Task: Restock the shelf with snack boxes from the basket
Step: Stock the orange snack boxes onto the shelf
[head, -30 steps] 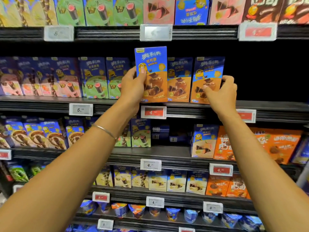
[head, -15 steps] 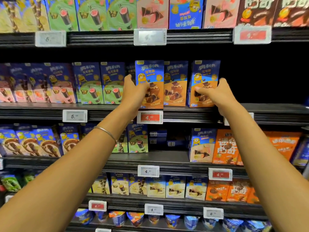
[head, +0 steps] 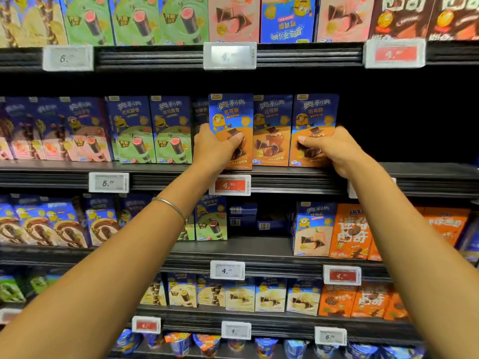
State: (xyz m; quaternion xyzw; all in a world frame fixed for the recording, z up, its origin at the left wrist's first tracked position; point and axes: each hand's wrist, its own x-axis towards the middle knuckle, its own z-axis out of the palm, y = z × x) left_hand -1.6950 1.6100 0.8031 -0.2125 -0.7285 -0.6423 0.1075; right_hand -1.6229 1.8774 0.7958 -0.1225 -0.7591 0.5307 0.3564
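Lowered since earlier, blue-and-orange cardboard snack box (head: 230, 112) now stands on black shelf ledge (head: 285, 174) directly above red price tag (head: 230, 185), left hand (head: 215, 149) fingers curled round it, right hand (head: 334, 149) pinching matching box (head: 315, 112) up-right of tag, probably to square the row.

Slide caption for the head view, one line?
Left hand grips the leftmost orange snack box at the shelf edge; right hand grips the rightmost box of that row of three.

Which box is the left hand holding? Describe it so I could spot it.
Find the second shelf from the top, above its red price tag. Three blue-and-caramel boxes stand side by side. It is the leftmost box, nearest the green boxes, the one the left hand grips.
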